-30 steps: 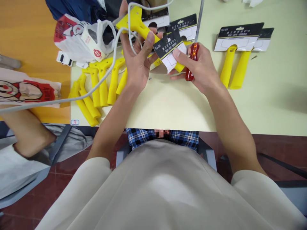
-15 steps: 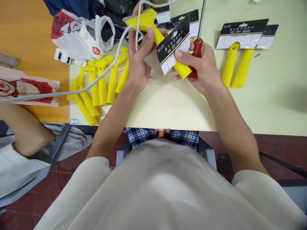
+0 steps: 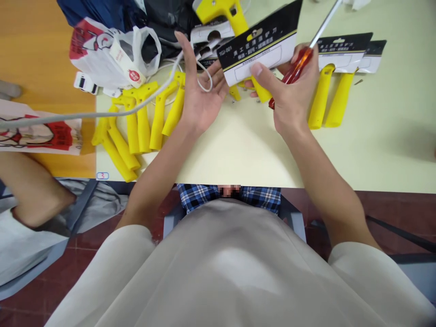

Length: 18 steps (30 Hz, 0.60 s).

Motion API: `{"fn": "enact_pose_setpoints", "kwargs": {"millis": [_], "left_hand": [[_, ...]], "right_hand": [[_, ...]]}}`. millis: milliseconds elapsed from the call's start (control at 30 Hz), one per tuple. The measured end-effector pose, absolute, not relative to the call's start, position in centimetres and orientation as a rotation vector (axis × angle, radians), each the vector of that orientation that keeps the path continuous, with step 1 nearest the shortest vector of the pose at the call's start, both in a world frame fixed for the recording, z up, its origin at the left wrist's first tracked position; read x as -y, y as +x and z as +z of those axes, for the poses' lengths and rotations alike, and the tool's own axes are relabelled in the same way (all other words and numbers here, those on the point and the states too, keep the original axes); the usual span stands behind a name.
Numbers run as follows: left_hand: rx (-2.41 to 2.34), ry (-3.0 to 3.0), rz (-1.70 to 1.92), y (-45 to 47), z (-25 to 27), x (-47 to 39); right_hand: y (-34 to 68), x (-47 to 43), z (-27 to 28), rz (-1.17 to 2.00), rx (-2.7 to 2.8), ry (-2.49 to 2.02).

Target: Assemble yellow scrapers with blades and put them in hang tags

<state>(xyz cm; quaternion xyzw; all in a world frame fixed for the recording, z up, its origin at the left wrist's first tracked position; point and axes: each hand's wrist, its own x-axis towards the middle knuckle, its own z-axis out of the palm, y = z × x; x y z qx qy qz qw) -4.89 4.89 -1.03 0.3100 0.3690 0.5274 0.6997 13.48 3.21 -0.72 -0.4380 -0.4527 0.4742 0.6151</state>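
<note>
My right hand [image 3: 294, 102] pinches a yellow scraper [image 3: 235, 18] by its handle, with the thumb on the folded black-and-white header card [image 3: 264, 47] around it. The same hand holds a screwdriver [image 3: 299, 64] with a red handle, its shaft pointing up and to the right. My left hand [image 3: 203, 103] is open, palm up and fingers spread, just left of the card and apart from the scraper's head. A grey cable [image 3: 136, 109] runs across the view and loops in front of the left hand. Small screws lie on the table beneath the card.
Several yellow scraper handles [image 3: 143, 122] lie in a row at the left of the table [image 3: 245, 159]. Two carded scrapers [image 3: 322, 97] lie at the right. A white plastic bag [image 3: 102, 59] and dark bags stand at the back left. Another person's arm [image 3: 37, 190] is at far left.
My left hand has let go of the scraper's head and opened. My right hand has raised the scraper and turned its card flatter towards me; the screwdriver now leans further right.
</note>
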Motion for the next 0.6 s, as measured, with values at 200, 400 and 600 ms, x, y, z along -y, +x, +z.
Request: {"fn": "enact_pose_setpoints", "kwargs": {"millis": [200, 400, 600], "left_hand": [[-0.565, 0.615, 1.060, -4.6, -2.2, -4.2], [-0.539, 0.588, 0.951, -2.9, -1.8, -2.3], [-0.713, 0.614, 0.951, -1.5, -1.6, -0.7]], "right_hand": [[14.1, -4.5, -1.9, 0.798, 0.993, -0.930], [13.6, -4.3, -2.0, 0.835, 0.980, -0.947], [13.5, -4.5, -2.7, 0.996, 0.966, -0.894]]}}
